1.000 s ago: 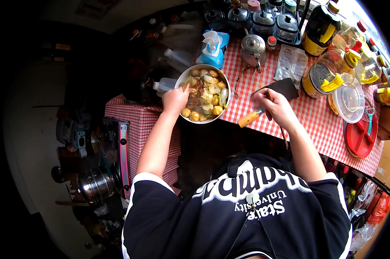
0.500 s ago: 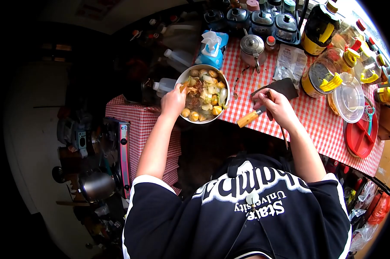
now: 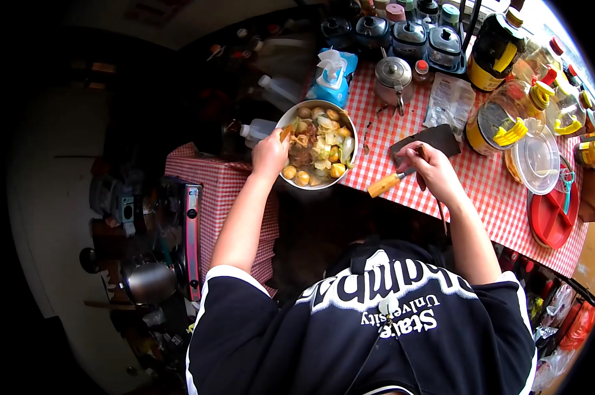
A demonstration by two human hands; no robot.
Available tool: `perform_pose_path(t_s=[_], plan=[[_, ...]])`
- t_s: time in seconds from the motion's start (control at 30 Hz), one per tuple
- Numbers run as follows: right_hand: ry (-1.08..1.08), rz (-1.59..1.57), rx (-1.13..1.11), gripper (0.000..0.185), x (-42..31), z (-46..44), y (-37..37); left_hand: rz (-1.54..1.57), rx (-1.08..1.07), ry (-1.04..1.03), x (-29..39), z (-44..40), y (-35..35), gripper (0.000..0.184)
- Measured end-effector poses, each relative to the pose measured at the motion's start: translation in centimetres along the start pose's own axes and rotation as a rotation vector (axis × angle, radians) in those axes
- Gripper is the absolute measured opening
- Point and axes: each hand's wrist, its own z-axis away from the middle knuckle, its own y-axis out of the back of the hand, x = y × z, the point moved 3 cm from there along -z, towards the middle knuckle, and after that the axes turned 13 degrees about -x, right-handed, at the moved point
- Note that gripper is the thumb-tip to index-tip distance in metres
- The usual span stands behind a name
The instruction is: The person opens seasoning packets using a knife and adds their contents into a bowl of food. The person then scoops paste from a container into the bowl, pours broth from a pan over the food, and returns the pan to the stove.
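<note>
A round pan (image 3: 354, 158) full of food sits at the table's left edge, with cabbage, browned meat and several round golden pieces in it. My left hand (image 3: 270, 155) is closed on something tan at the pan's left rim, perhaps its handle. To the right, my right hand (image 3: 434, 172) is closed around a thin brown stick-like thing that points down past my wrist. Close beside its fingers lies a cleaver with a dark blade (image 3: 436, 139) and a wooden handle (image 3: 384, 185), which juts over the table's front edge.
On the checked tablecloth (image 3: 495, 220) stand a metal teapot (image 3: 394, 74), blue wipes (image 3: 332, 80), lidded seasoning jars (image 3: 409, 38) and large oil bottles (image 3: 498, 118). A clear lid (image 3: 538, 161) leans by a red divided tray (image 3: 551, 210). A stove (image 3: 191, 240) is at left.
The whole view has shifted slightly, moving the table things a little right. My right hand's fingers have drawn closer together near the cleaver. My left hand stays at the pan's rim.
</note>
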Motion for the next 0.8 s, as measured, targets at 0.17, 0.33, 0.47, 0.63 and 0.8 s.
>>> perform_pose_path(t_s=[0.17, 0.33, 0.47, 0.63, 0.8], plan=[[-0.005, -0.01, 0.006, 0.023, 0.2, 0.3, 0.0, 0.163, 0.079, 0.027, -0.4, -0.4, -0.3, 0.028], [0.001, -0.027, 0.014, 0.022, 0.5, 0.3, 0.2, 0.182, 0.112, 0.0, -0.1, -0.6, -0.3, 0.03], [-0.006, -0.012, 0.018, 0.022, 0.3, 0.4, 0.3, 0.129, 0.131, -0.05, -0.3, -0.8, -0.7, 0.027], [-0.003, -0.018, 0.025, 0.022, 0.6, 0.4, 0.5, 0.061, 0.126, -0.109, -0.7, -1.2, -0.8, 0.024], [0.01, -0.021, 0.033, 0.022, 0.5, 0.5, 0.5, 0.196, 0.121, -0.055, 0.7, -1.0, 0.1, 0.031]])
